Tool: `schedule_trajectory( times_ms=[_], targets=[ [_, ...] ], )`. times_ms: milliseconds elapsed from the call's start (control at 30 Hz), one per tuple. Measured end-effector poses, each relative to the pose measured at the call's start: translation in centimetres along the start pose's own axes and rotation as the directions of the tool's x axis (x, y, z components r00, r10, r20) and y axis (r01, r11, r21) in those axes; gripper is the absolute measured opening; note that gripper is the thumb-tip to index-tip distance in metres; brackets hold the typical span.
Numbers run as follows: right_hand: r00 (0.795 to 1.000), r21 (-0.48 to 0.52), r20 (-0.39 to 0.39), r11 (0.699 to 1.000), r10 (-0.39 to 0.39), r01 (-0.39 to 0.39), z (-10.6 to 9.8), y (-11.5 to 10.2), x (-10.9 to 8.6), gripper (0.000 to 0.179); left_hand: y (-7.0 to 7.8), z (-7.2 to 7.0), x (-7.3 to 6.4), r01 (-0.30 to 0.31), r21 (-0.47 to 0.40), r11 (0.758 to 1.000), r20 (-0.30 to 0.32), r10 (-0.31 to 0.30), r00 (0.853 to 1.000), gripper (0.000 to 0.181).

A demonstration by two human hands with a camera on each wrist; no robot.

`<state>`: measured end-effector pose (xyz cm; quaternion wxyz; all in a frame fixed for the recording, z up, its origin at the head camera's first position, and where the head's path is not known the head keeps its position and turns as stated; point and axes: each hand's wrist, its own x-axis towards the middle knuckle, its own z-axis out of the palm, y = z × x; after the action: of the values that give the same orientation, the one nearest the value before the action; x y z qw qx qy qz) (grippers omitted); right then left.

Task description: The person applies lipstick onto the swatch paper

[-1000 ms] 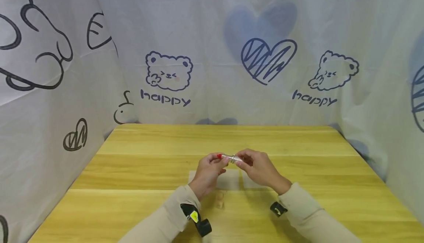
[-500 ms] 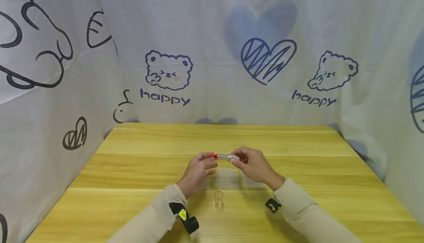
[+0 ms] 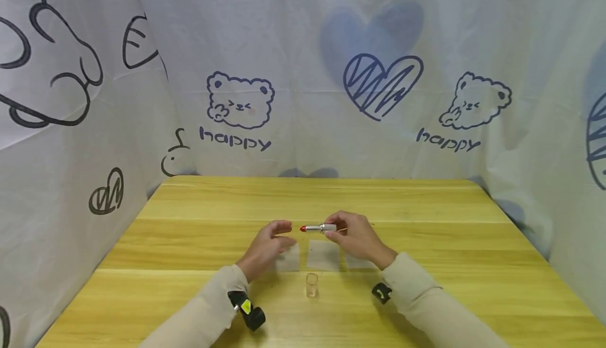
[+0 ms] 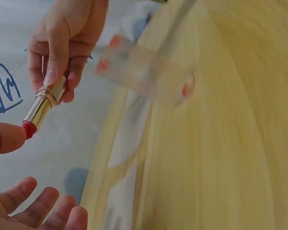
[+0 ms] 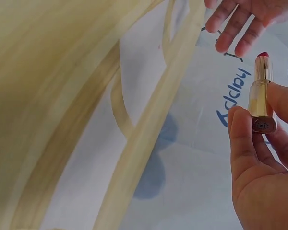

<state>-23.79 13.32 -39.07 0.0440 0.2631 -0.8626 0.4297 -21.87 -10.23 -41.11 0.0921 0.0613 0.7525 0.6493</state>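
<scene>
A lipstick (image 3: 318, 228) with a silvery tube and exposed red tip is pinched by its base in my right hand (image 3: 357, 236), held above the table with the tip pointing left. In the right wrist view the lipstick (image 5: 262, 93) sits between thumb and fingers. My left hand (image 3: 266, 246) is apart from the tip, its fingers extended and holding nothing. A clear cap (image 3: 311, 285) stands on the table below the hands. In the left wrist view the cap (image 4: 146, 72) shows red smudges.
Three white paper squares lie in a row: the middle paper (image 3: 324, 255) shows whole, while the left paper (image 3: 290, 260) and right paper (image 3: 358, 262) are partly covered by the hands. The wooden table (image 3: 426, 306) ends at a printed cloth backdrop (image 3: 303, 127).
My left hand has let go of the lipstick's tip end and drawn away to the left. The right hand has shifted slightly left with the lipstick. The cap now shows fully.
</scene>
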Motion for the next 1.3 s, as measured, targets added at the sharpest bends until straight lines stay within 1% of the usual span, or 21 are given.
schedule_trajectory(
  times_ms=[100, 233, 333, 433, 533, 600, 700, 833, 1033, 1233, 1300],
  targets=[
    [1.000, 0.014, 0.011, 1.000, 0.000, 0.000, 0.2, 0.2, 0.2, 0.013, -0.3, -0.6, 0.0, -0.004, 0.118, 0.993, -0.006, 0.005, 1.000, 0.050],
    [1.000, 0.023, 0.022, 1.000, 0.004, -0.005, 0.5, 0.4, 0.5, 0.013, -0.4, -1.0, 0.1, 0.002, 0.254, 0.967, -0.019, 0.003, 1.000, 0.052],
    [1.000, 0.017, 0.028, 1.000, 0.009, -0.010, 0.6, 0.6, 0.7, 0.013, -0.5, -1.3, 0.1, -0.007, 0.352, 0.936, -0.013, 0.012, 1.000, 0.052],
    [0.999, -0.001, 0.034, 1.000, 0.023, -0.023, 0.8, 0.5, 1.0, 0.014, -0.6, -1.7, 0.1, -0.033, 0.452, 0.892, 0.006, 0.034, 0.999, 0.049],
    [0.998, -0.024, 0.042, 0.999, 0.044, -0.043, 1.1, 0.4, 1.2, 0.013, -0.7, -2.1, 0.0, -0.060, 0.528, 0.847, 0.032, 0.051, 0.998, 0.047],
    [0.997, -0.031, 0.050, 0.998, 0.053, -0.051, 1.3, 0.5, 1.4, 0.013, -0.7, -2.3, 0.0, -0.069, 0.563, 0.823, 0.045, 0.053, 0.998, 0.046],
    [0.996, -0.032, 0.063, 0.997, 0.068, -0.066, 1.6, 0.5, 1.6, 0.015, -1.0, -2.6, 0.1, -0.085, 0.622, 0.779, 0.066, 0.056, 0.996, 0.046],
    [0.995, -0.051, 0.072, 0.997, 0.069, -0.065, 2.1, 0.7, 1.8, 0.015, -1.2, -2.9, 0.2, -0.109, 0.681, 0.724, 0.097, 0.058, 0.994, 0.046],
    [0.995, -0.094, 0.075, 0.994, 0.061, -0.053, 2.8, 0.8, 2.2, 0.014, -1.5, -3.3, 0.4, -0.144, 0.719, 0.680, 0.140, 0.061, 0.988, 0.044],
    [0.992, -0.128, 0.125, 0.992, 0.020, -0.004, 3.5, 0.7, 2.3, 0.012, -1.8, -3.8, 0.2, -0.169, 0.762, 0.624, 0.168, 0.061, 0.984, 0.040],
    [0.991, -0.141, 0.133, 0.990, 0.010, 0.009, 3.6, 0.7, 2.4, 0.012, -1.8, -3.9, 0.1, -0.175, 0.768, 0.616, 0.173, 0.064, 0.983, 0.040]
  ],
)
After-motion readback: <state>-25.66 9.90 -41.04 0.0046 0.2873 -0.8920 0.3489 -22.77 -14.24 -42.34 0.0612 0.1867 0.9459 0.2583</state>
